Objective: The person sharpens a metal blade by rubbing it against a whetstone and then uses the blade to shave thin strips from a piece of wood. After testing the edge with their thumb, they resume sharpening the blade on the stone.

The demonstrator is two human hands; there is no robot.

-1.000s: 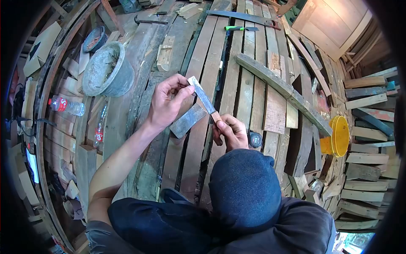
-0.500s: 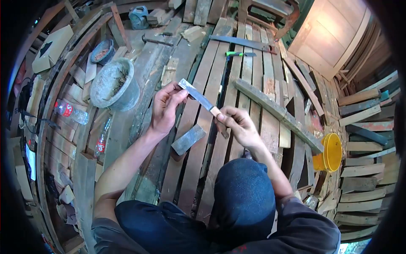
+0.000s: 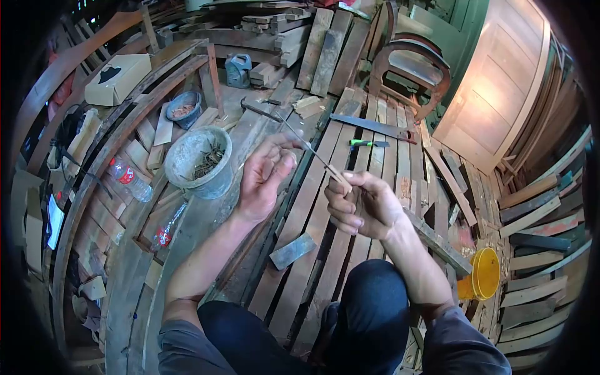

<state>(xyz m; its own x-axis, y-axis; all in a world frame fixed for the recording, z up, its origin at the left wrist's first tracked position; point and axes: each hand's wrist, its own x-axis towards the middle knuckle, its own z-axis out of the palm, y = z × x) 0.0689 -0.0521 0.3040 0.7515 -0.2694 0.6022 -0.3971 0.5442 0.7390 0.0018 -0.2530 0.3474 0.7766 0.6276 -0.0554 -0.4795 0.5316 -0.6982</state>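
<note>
My right hand (image 3: 372, 203) grips the wooden handle of a flat-bladed chisel (image 3: 310, 149), thumb and fingers closed around it. The blade is turned nearly edge-on and points up and away to the left. My left hand (image 3: 262, 178) is beside the blade, palm turned up and fingers loosely bent and apart. The blade overlaps its fingertips in this view. Below the hands, a grey rectangular stone block (image 3: 292, 250) lies on the wooden slats (image 3: 306, 215), in front of my knees.
A handsaw (image 3: 369, 127) and a green-handled knife (image 3: 369, 144) lie on the slats ahead. A hammer (image 3: 261, 112) lies farther left, beyond a grey bucket (image 3: 209, 184). At right are a yellow bucket (image 3: 482, 275) and a long wooden beam (image 3: 437, 240). A chair frame (image 3: 409, 75) stands behind.
The chisel has rotated from showing its flat face to nearly edge-on. My left fingers have come off the blade's tip and loosened. The view has tilted up.
</note>
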